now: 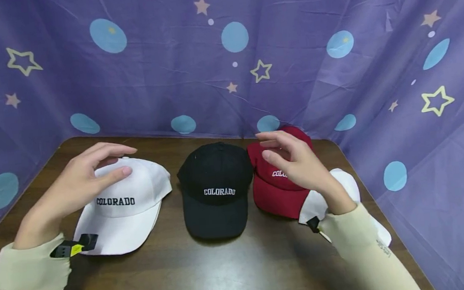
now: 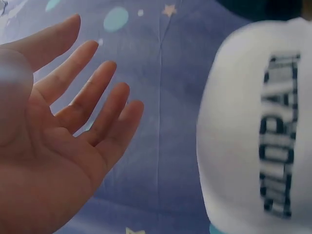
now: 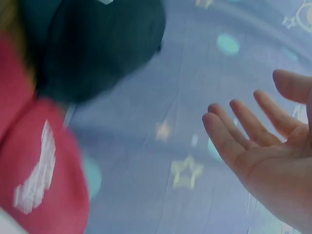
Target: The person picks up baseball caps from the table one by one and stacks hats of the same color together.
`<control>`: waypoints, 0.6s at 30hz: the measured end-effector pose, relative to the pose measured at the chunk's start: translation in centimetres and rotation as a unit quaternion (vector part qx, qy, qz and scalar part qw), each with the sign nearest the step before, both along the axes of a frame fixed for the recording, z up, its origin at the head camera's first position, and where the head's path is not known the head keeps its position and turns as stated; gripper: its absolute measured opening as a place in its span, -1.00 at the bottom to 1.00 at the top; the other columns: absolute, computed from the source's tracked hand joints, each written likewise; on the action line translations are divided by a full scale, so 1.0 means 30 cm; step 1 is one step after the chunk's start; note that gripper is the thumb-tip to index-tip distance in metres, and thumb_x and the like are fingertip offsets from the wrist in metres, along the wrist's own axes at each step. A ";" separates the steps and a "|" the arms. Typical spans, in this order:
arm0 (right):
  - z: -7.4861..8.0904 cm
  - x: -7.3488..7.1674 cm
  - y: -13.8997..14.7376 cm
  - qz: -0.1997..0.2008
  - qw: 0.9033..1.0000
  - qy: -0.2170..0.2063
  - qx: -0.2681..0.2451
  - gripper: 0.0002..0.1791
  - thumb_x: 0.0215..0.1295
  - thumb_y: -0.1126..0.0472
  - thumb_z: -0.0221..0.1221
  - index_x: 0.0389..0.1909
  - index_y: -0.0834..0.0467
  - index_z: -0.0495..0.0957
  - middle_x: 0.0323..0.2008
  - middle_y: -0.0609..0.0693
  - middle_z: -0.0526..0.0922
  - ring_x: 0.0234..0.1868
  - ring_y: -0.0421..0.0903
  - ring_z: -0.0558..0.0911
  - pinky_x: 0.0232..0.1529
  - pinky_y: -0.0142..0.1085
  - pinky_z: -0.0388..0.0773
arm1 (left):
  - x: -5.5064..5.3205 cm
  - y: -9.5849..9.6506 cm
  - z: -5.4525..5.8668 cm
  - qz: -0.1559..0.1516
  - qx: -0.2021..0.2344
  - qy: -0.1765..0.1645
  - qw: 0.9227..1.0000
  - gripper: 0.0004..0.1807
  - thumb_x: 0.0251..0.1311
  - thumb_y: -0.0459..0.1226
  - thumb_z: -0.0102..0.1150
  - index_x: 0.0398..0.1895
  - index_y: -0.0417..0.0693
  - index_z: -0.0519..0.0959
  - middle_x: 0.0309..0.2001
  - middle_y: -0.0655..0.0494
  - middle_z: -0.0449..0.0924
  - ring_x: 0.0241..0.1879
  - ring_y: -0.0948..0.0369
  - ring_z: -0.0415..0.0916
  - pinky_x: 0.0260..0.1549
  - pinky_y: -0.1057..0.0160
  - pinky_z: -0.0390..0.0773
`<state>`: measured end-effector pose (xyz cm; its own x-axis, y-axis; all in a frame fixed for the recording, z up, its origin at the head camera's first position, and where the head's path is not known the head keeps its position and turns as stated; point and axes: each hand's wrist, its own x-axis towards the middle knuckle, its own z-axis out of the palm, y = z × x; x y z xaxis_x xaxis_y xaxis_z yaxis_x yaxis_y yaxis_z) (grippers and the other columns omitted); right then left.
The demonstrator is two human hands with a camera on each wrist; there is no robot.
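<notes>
My left hand (image 1: pixel 87 174) hovers over a white baseball cap (image 1: pixel 119 228) lettered COLORADO, its fingers loosely extended with nothing in them. In the left wrist view the open left hand (image 2: pixel 73 131) shows its palm, apart from the white cap (image 2: pixel 239 126). On the other side my right hand (image 1: pixel 295 160) is raised above a red COLORADO cap (image 1: pixel 278 201), covering part of its lettering. The right wrist view shows the right hand (image 3: pixel 268 146) bare, away from the red cap (image 3: pixel 63 180). A black COLORADO cap (image 1: pixel 217 215) sits between the two.
A second white cap (image 1: pixel 347 181) lies at the table's right edge, partly behind the right wrist and beside the red cap. The brown wooden table (image 1: pixel 177 278) extends in front of the row. A purple curtain (image 1: pixel 167 67) with stars and dots hangs behind and at both sides.
</notes>
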<state>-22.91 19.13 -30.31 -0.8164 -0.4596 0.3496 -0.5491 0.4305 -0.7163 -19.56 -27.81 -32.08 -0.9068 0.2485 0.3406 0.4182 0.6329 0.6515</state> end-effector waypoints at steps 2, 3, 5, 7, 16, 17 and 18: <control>-0.004 -0.003 0.085 -0.025 0.999 0.010 0.019 -0.53 0.53 0.23 0.27 0.40 0.00 0.55 0.26 -0.08 0.64 0.22 -0.10 0.68 0.24 -0.39 0.59 | 0.007 0.039 -0.001 -0.015 0.002 0.012 1.000 -0.57 0.39 -0.23 0.42 0.26 0.33 0.64 0.22 0.33 0.56 0.17 0.46 0.47 0.17 0.63 0.34; -0.010 -0.003 0.127 -0.036 0.999 0.015 0.028 -0.55 0.53 0.23 0.27 0.39 0.00 0.57 0.24 -0.07 0.65 0.20 -0.12 0.68 0.22 -0.43 0.58 | 0.010 0.061 -0.002 -0.026 0.004 0.015 1.000 -0.58 0.40 -0.23 0.41 0.27 0.33 0.64 0.22 0.33 0.57 0.17 0.45 0.48 0.18 0.61 0.35; -0.027 0.000 0.208 -0.059 0.997 0.019 0.046 -0.57 0.54 0.23 0.27 0.37 0.00 0.58 0.22 -0.05 0.67 0.17 -0.14 0.69 0.19 -0.50 0.56 | 0.013 0.108 -0.008 -0.053 0.006 0.024 0.998 -0.58 0.42 -0.25 0.38 0.27 0.32 0.64 0.23 0.33 0.59 0.18 0.42 0.50 0.20 0.56 0.40; -0.049 0.002 0.281 -0.076 0.995 0.020 0.058 -0.60 0.55 0.24 0.25 0.35 0.04 0.59 0.19 -0.01 0.69 0.14 -0.18 0.71 0.15 -0.54 0.55 | 0.013 0.158 -0.019 -0.084 0.008 0.031 0.996 -0.58 0.44 -0.26 0.36 0.28 0.30 0.64 0.23 0.33 0.60 0.20 0.39 0.51 0.22 0.50 0.44; -0.130 -0.017 0.583 -0.137 0.982 -0.008 0.134 -0.59 0.57 0.11 0.25 0.35 0.08 0.59 0.24 0.06 0.68 0.09 -0.50 0.61 0.09 -0.64 0.48 | 0.009 0.400 -0.066 -0.206 0.001 0.038 0.978 -0.60 0.43 -0.26 0.36 0.30 0.07 0.63 0.20 0.18 0.64 0.12 0.10 0.59 0.17 0.21 0.55; -0.141 -0.023 0.614 -0.141 0.980 -0.018 0.140 -0.58 0.57 0.09 0.25 0.35 0.08 0.58 0.25 0.08 0.68 0.08 -0.53 0.59 0.07 -0.64 0.48 | 0.009 0.427 -0.067 -0.217 -0.001 0.037 0.975 -0.59 0.43 -0.24 0.36 0.30 0.07 0.63 0.20 0.20 0.64 0.12 0.09 0.59 0.17 0.19 0.56; -0.153 -0.028 0.643 -0.144 0.978 -0.031 0.148 -0.57 0.58 0.06 0.24 0.36 0.09 0.57 0.26 0.09 0.66 0.07 -0.55 0.57 0.06 -0.64 0.47 | 0.009 0.453 -0.069 -0.228 -0.002 0.035 0.973 -0.59 0.43 -0.23 0.37 0.31 0.07 0.63 0.20 0.22 0.64 0.14 0.08 0.59 0.19 0.16 0.57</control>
<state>-23.75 38.42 -34.91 -0.9423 -0.2807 0.1824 -0.3341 0.7552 -0.5640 -19.29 -14.23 -34.16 -0.6759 0.6212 0.3967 0.7001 0.3729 0.6089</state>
